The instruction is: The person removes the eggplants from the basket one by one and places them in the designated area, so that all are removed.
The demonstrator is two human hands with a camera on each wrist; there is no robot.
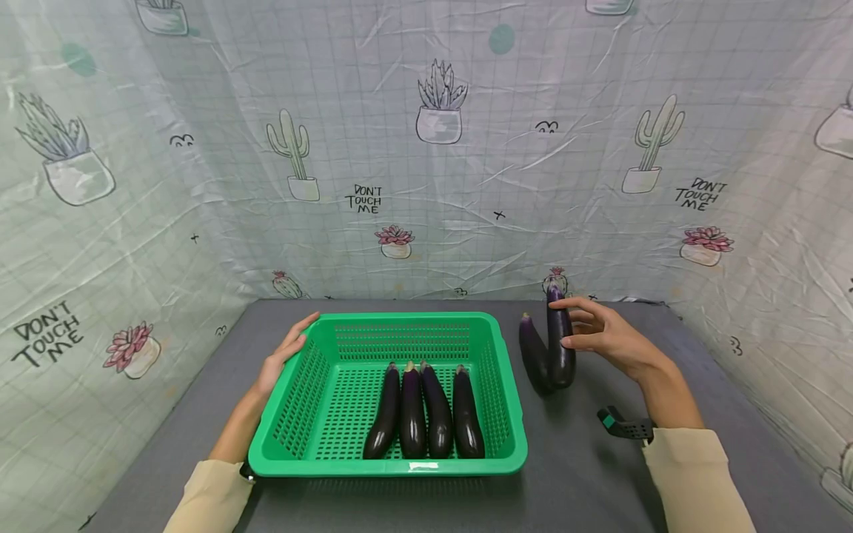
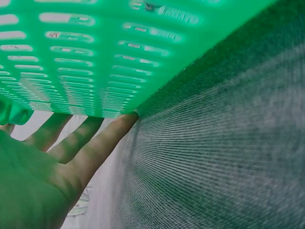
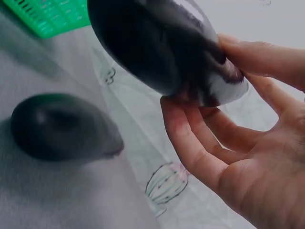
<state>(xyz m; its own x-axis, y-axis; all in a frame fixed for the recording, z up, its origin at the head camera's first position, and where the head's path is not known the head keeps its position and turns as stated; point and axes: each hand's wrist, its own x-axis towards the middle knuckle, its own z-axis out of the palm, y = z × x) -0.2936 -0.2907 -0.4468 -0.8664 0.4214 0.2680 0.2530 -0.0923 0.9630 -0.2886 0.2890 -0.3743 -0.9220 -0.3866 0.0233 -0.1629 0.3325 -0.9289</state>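
Observation:
My right hand (image 1: 609, 337) holds a dark purple eggplant (image 1: 561, 348) between thumb and fingers, right of the basket. In the right wrist view the held eggplant (image 3: 152, 47) is raised off the table, stem end toward the fingers. A second eggplant (image 1: 533, 355) lies on the table just left of it. My left hand (image 1: 276, 364) rests along the left side of a green plastic basket (image 1: 389, 467), near its far corner. In the left wrist view its fingers (image 2: 97, 150) are stretched out, tips against the slotted outer wall. Several eggplants (image 1: 412, 414) lie side by side inside the basket.
The basket stands on a grey cloth-covered table (image 1: 566, 481). A printed curtain (image 1: 500, 163) with cactus drawings encloses the table at the back and sides. A black strap (image 1: 623, 424) sticks out from the right wrist.

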